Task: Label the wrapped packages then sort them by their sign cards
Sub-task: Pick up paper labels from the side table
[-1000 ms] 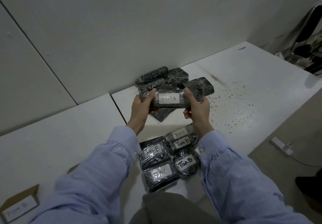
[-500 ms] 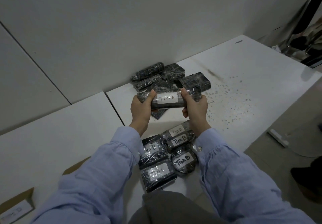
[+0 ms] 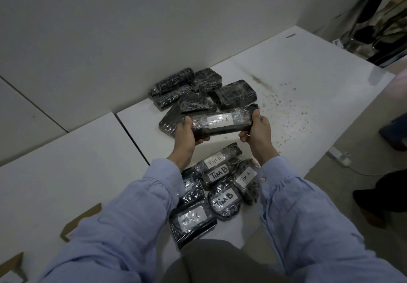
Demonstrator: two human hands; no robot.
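Both hands up: my left hand [image 3: 184, 136] grips one end of the wrapped package [image 3: 220, 122], my right hand [image 3: 258, 131] clamps the other, label facing me, held above the table [image 3: 308, 97] between unlabeled packages [image 3: 204, 91] and labeled ones [image 3: 218, 185].

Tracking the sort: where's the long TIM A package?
Head view, centre: the long TIM A package is gripped at its ends by the left hand and right hand, between the unlabelled pile beyond and the labelled pile nearer.
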